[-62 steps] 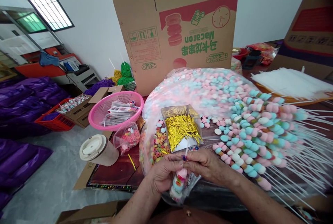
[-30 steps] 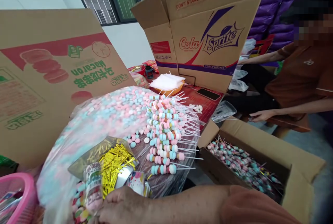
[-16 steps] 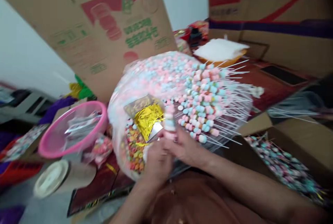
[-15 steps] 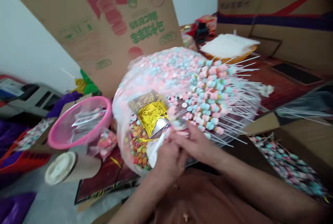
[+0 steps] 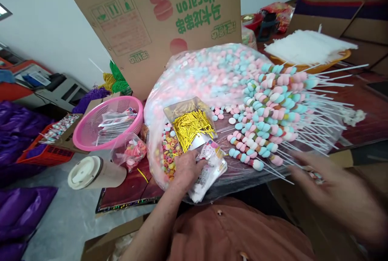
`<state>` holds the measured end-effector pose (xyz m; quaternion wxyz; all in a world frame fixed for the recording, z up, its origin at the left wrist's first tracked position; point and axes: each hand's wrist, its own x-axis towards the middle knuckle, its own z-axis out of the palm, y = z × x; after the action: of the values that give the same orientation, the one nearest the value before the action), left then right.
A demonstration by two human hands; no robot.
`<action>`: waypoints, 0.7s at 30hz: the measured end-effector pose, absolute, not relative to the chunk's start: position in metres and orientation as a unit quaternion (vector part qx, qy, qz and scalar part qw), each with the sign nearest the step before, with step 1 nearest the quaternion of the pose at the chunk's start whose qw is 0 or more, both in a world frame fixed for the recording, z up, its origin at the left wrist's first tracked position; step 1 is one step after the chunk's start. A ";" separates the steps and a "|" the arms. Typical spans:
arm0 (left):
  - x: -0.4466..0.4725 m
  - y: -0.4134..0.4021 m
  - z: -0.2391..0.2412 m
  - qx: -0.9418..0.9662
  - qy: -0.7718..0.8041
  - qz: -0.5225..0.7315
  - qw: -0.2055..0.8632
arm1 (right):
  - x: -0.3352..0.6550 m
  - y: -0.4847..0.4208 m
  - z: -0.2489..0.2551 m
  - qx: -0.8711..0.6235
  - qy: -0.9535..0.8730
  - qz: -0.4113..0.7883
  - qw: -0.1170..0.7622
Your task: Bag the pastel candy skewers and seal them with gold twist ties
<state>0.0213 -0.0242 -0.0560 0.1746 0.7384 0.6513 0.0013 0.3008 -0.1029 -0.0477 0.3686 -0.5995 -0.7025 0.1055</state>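
My left hand [image 5: 188, 168] rests at the left edge of a stack of printed clear plastic bags [image 5: 209, 174], thumb apart from the fingers and fingertips touching the bags. Just beyond it lies an open pouch of gold twist ties [image 5: 192, 127], beside loose fruit-coloured ring candies [image 5: 170, 151]. My right hand [image 5: 333, 190], smeared by motion, is over the right side below the table edge. Its thumb and fingers look apart, with bits of coloured candy showing between them. Near it lies a pile of marshmallow skewers [image 5: 269, 111], their white sticks pointing right.
A big clear bag of pink and blue marshmallows [image 5: 206, 75] lies behind. On the left are a pink basket of printed packets [image 5: 138, 129], a lidded cup [image 5: 104, 174] and a small candy bag [image 5: 131, 151]. A yellow basket [image 5: 339, 56] holds white sticks; a macaron carton [image 5: 121, 22] stands behind.
My hands were together over a wrapped item in front of the pouch. Now they are apart: the right has swung right and down, the left is at the bags. The view has shifted.
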 end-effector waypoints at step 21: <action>0.000 0.007 -0.043 0.765 0.596 0.099 0.223 | 0.187 -0.001 -0.062 -0.587 -0.770 0.188 0.168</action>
<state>-0.0001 0.0070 -0.0434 0.2235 0.7650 0.5959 0.0985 0.1868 -0.0010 -0.0615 0.1681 -0.5866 -0.7696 0.1880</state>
